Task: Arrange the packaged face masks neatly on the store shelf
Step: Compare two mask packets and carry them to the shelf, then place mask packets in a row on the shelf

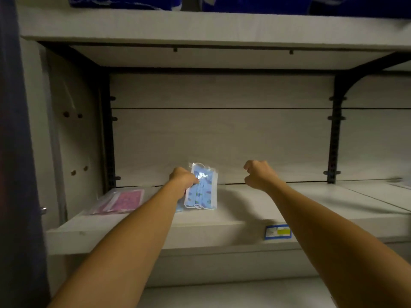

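the left hand pinches a blue mask pack, tilted up off the shelf by its fingers. left of those fingers, a pink pack lies flat. the right hand hovers in a loose, empty fist. only two packs are placed, so arranging seems barely begun.

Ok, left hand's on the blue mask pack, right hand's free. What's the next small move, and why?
Probably lower the blue mask pack flat onto the shelf, next to the pink pack. The left hand holds it by its upper left edge, and its top end seems tilted up toward the back wall, while the pink pack lies flat. The right hand is curled, holding nothing, and could square the edges.
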Motion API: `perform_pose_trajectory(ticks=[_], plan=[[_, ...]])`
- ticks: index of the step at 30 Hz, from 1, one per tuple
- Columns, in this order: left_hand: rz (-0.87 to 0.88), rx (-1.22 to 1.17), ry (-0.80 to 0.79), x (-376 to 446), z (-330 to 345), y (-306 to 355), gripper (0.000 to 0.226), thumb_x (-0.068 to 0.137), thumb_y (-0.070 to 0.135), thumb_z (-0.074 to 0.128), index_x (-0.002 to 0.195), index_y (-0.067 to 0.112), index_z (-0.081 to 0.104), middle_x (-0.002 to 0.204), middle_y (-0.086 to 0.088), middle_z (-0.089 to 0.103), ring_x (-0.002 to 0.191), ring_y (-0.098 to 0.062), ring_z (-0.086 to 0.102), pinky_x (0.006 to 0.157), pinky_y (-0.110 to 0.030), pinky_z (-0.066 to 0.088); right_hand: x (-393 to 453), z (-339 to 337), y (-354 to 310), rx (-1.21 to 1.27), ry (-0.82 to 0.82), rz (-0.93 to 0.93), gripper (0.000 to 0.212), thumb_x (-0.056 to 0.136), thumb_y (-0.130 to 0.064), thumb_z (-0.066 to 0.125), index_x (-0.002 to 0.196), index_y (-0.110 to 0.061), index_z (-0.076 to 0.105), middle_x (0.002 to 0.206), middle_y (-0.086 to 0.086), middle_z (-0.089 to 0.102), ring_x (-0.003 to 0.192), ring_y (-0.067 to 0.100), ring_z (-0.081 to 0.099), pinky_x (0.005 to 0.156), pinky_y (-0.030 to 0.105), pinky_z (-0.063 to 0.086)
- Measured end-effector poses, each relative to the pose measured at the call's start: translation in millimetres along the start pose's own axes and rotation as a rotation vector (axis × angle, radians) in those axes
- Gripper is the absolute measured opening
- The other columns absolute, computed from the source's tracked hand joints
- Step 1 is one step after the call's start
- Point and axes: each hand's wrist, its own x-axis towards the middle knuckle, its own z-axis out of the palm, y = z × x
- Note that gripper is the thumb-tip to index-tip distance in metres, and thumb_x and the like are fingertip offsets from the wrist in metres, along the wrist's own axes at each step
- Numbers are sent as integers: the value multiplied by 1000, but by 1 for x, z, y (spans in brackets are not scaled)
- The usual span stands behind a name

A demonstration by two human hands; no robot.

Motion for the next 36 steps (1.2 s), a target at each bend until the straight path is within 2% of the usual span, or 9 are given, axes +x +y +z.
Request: perform_pose_trajectory(ticks=[7, 10, 18, 21, 23, 26, 28, 30, 36], plan=[[44, 482, -23, -16, 29, 6, 37, 79, 17, 79, 111, 1, 68, 111, -15, 69, 101, -29, 69, 87, -33, 58, -2, -2, 26, 5, 2, 35, 54, 84, -7, 61, 138, -14, 55, 131, 12, 61, 115, 31, 61, 96, 40, 54], [67, 629, 5, -18, 31, 5, 42, 82, 23, 77, 118, 4, 64, 120, -12, 66, 109, -27, 65, 80, -28, 52, -1, 0, 29, 4, 4, 35, 54, 84, -7, 61, 137, -15, 55, 131, 11, 61, 114, 31, 61, 95, 40, 54], [49, 747, 5, -17, 22, -1, 49, 76, 34, 86, 111, 6, 66, 117, -11, 67, 107, -25, 65, 75, -27, 48, 4, 6, 22, 30, -21, 8, 55, 85, -6, 62, 139, -13, 53, 132, 13, 59, 115, 32, 60, 96, 41, 54], [50, 781, 0, -16, 22, -2, 40, 77, 34, 85, 99, 9, 63, 115, -12, 67, 95, -23, 62, 73, -27, 47, 4, 8, 17, 13, -36, -8, 55, 86, -6, 61, 140, -13, 52, 133, 12, 58, 114, 32, 59, 95, 40, 54], [69, 831, 6, -19, 22, -2, 40, 77, 33, 85, 97, 9, 61, 116, -12, 65, 95, -24, 60, 73, -30, 49, 4, 9, 15, -10, -48, -27, 55, 86, -6, 59, 140, -12, 51, 131, 13, 58, 113, 32, 59, 94, 40, 54], [118, 895, 19, -25, 20, 0, 34, 76, 26, 79, 99, 9, 60, 113, -13, 60, 104, -30, 59, 71, -33, 51, 2, 8, 14, -70, -67, -50, 48, 88, -9, 59, 136, -10, 51, 125, 13, 58, 106, 32, 60, 90, 41, 55], [161, 894, -8, -28, 19, 3, 27, 77, 22, 76, 96, 9, 62, 105, -11, 62, 95, -27, 63, 68, -33, 53, -1, 7, 15, -112, -89, -60, 45, 91, -14, 60, 135, -8, 50, 124, 14, 57, 103, 31, 59, 90, 40, 55], [217, 885, -16, -29, 18, 5, 23, 84, 24, 71, 101, 10, 65, 103, -9, 65, 90, -26, 65, 76, -36, 58, -4, 6, 18, -131, -111, -74, 47, 94, -19, 61, 138, -8, 47, 126, 14, 56, 104, 30, 59, 91, 39, 54], [388, 1106, -2, -43, 23, 18, 24, 94, 29, 55, 105, 12, 67, 115, -10, 65, 96, -29, 63, 73, -32, 50, -21, -5, 30, -168, -172, -127, 51, 96, -18, 58, 144, -12, 44, 132, 14, 56, 113, 32, 58, 95, 39, 52]])
